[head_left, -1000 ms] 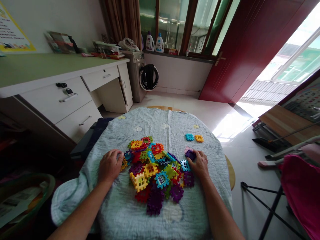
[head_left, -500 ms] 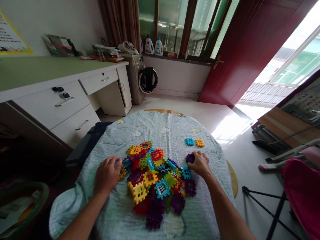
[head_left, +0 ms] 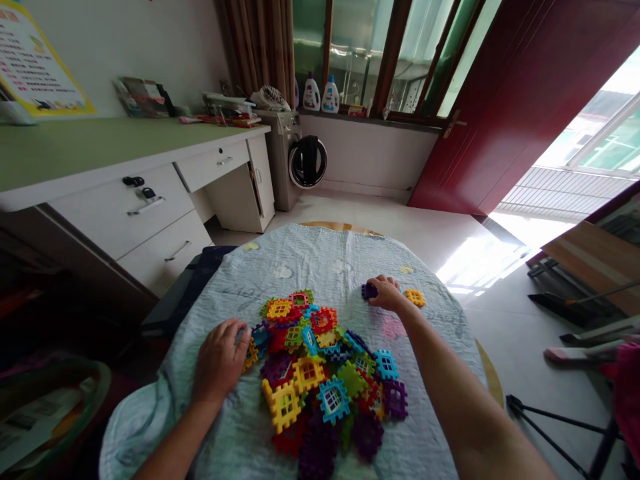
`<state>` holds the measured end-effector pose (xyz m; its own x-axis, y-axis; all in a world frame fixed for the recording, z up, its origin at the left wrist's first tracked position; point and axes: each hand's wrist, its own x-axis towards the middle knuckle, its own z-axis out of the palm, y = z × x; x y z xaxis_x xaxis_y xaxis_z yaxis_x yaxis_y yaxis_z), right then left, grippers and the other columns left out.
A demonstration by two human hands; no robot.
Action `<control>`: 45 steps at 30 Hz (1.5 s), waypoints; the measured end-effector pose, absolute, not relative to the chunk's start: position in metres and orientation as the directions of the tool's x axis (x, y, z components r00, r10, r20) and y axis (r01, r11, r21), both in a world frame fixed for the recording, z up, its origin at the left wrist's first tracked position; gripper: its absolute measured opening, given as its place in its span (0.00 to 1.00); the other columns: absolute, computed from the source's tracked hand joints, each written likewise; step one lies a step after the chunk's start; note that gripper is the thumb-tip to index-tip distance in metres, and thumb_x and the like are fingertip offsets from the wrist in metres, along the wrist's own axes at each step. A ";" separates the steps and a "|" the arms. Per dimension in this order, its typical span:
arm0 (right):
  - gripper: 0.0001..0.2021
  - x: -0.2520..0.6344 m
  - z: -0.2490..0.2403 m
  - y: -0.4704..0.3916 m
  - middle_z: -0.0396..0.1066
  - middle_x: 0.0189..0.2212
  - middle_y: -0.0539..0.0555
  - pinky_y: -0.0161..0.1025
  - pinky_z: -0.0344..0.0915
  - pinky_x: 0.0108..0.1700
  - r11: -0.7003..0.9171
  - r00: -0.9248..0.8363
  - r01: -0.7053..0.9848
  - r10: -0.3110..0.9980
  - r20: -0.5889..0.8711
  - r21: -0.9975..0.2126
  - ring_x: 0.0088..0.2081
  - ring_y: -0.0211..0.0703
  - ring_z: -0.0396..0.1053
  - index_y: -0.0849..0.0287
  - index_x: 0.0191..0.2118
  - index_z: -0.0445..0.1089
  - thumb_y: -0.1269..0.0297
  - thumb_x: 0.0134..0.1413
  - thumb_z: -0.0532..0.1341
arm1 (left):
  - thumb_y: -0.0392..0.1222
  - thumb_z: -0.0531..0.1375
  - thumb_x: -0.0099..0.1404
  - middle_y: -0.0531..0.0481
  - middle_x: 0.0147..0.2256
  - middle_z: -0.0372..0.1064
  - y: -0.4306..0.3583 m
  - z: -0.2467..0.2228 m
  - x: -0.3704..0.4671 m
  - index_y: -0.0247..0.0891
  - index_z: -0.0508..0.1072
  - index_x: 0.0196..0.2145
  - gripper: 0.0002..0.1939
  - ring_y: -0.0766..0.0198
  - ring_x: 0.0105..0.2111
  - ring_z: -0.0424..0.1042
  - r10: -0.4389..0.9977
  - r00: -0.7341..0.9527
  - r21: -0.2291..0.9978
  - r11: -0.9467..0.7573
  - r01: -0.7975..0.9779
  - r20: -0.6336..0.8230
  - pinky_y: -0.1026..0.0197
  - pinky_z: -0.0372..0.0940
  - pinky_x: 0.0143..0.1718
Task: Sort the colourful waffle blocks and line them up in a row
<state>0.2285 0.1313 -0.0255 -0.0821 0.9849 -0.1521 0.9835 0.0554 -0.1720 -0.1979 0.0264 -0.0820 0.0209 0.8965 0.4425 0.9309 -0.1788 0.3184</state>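
A heap of colourful notched plastic tiles, among them a yellow window tile and a blue window tile, lies on the cloth-covered round table. My right hand grips a purple tile beyond the heap, just above or on the cloth. Right of that hand lies a separate yellow-orange tile; the blue tile beside it is hidden by the hand. My left hand rests at the heap's left edge, its fingers curved near a blue tile and a yellow one; whether it holds anything is unclear.
A desk with drawers stands at the left, with a washing machine behind it. Low at the left is a basket. A black metal stand and a folded wooden-topped table are at the right.
My right hand has carried the purple tile away from the heap, forward to the separate tiles, and now covers the blue one. My left hand stays by the heap. The view has shifted slightly.
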 end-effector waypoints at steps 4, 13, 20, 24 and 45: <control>0.33 0.234 -0.025 0.137 0.61 0.55 0.59 0.47 0.49 0.53 0.078 -0.109 0.984 0.975 -0.196 -0.160 0.54 0.57 0.56 0.53 0.58 0.65 0.60 0.41 0.67 | 0.54 0.47 0.70 0.40 0.44 0.71 0.026 -0.080 -0.197 0.37 0.71 0.41 0.21 0.51 0.48 0.69 0.897 0.019 0.321 -0.178 0.930 0.441 0.48 0.63 0.52; 0.26 0.232 -0.024 0.144 0.65 0.50 0.58 0.47 0.52 0.50 0.106 -0.136 0.985 0.962 -0.237 -0.135 0.51 0.56 0.58 0.53 0.51 0.69 0.60 0.41 0.66 | 0.55 0.46 0.70 0.39 0.45 0.70 0.026 -0.081 -0.199 0.37 0.71 0.42 0.22 0.50 0.48 0.68 0.902 0.027 0.319 -0.180 0.930 0.430 0.48 0.62 0.53; 0.27 0.236 -0.021 0.143 0.65 0.51 0.58 0.48 0.51 0.51 0.115 -0.147 0.983 0.960 -0.239 -0.143 0.52 0.57 0.58 0.53 0.52 0.69 0.61 0.41 0.66 | 0.54 0.46 0.70 0.40 0.45 0.71 0.026 -0.082 -0.199 0.37 0.71 0.42 0.21 0.51 0.48 0.68 0.905 0.020 0.316 -0.169 0.934 0.425 0.49 0.62 0.53; 0.27 0.239 -0.020 0.144 0.65 0.51 0.58 0.49 0.51 0.52 0.121 -0.154 0.981 0.961 -0.230 -0.149 0.52 0.57 0.58 0.53 0.52 0.69 0.61 0.42 0.65 | 0.54 0.46 0.70 0.40 0.45 0.71 0.026 -0.082 -0.199 0.37 0.71 0.42 0.21 0.51 0.49 0.68 0.907 0.017 0.318 -0.166 0.934 0.422 0.49 0.62 0.53; 0.33 0.296 -0.008 0.126 0.64 0.56 0.59 0.49 0.54 0.53 0.031 -0.059 0.993 0.968 -0.244 -0.115 0.55 0.59 0.58 0.53 0.59 0.66 0.63 0.42 0.65 | 0.54 0.46 0.70 0.40 0.45 0.70 0.026 -0.081 -0.198 0.38 0.71 0.42 0.21 0.51 0.48 0.68 0.904 0.031 0.311 -0.178 0.934 0.427 0.49 0.63 0.52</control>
